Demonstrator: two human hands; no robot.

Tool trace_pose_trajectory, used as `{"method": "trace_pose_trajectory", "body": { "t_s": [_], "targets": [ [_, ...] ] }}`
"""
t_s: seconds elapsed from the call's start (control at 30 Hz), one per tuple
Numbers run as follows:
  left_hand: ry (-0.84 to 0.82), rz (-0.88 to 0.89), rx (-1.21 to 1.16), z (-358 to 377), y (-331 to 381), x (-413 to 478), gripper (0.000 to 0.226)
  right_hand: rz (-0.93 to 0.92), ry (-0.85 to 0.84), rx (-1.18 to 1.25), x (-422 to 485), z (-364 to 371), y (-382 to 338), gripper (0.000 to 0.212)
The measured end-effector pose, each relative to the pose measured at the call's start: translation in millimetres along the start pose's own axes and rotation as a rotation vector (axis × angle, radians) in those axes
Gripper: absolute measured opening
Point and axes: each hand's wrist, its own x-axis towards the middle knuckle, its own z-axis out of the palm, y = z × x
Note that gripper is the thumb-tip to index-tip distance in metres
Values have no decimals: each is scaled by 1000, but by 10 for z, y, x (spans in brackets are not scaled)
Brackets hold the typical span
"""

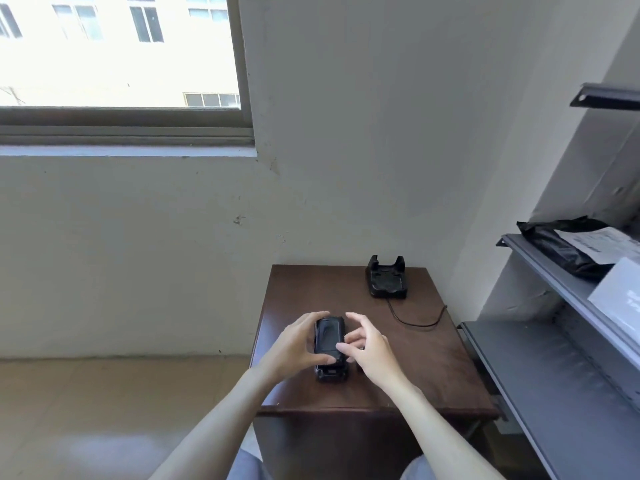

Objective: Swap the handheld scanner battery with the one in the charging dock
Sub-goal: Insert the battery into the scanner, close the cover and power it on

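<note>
A black handheld scanner [329, 341] lies back side up on the small dark wooden table [433, 362]. My left hand [298, 344] grips it from the left, fingers over its top and thumb across its lower part. My right hand [367, 348] is at its right edge, fingertips touching the back cover, fingers spread. The black charging dock [386, 280] stands at the table's far right corner, apart from both hands, with its cable [415, 322] curling toward the right edge. I cannot tell whether a battery sits in the dock.
Grey metal shelving [554, 375] stands close on the right, holding a black parcel [561, 244] with a white label and a pale box [620, 299]. A wall and window [117, 64] are behind the table. Tiled floor [104, 410] lies to the left.
</note>
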Motion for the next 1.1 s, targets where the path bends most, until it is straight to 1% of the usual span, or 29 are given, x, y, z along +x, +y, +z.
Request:
{"method": "trace_pose_trajectory", "body": {
  "t_s": [0.2, 0.3, 0.37, 0.5, 0.67, 0.83, 0.93, 1.1],
  "targets": [
    [-38, -21, -60, 94, -41, 0, 101, 32, 4, -8, 33, 2, 147, 59],
    [-43, -61, -97, 112, -87, 7, 106, 22, -9, -9, 34, 19, 173, 64],
    [-45, -89, -137, 113, -100, 14, 103, 12, -20, -8, 33, 29, 175, 68],
    [-65, -105, -200, 104, -131, 8, 89, -19, -36, -55, 53, 29, 193, 70],
    [-65, -92, -224, 110, -174, 8, 86, -40, -50, -127, 61, 21, 222, 68],
    [-63, -94, -187, 116, -209, 16, 86, -34, -77, -149, 82, 9, 242, 62],
    [-74, -101, -151, 112, -230, 28, 86, -32, -71, -184, 109, -10, 215, 53],
    [-139, -111, 28, 64, -261, 93, 89, -8, -45, -215, 253, 7, 236, 38]
  ]
}}
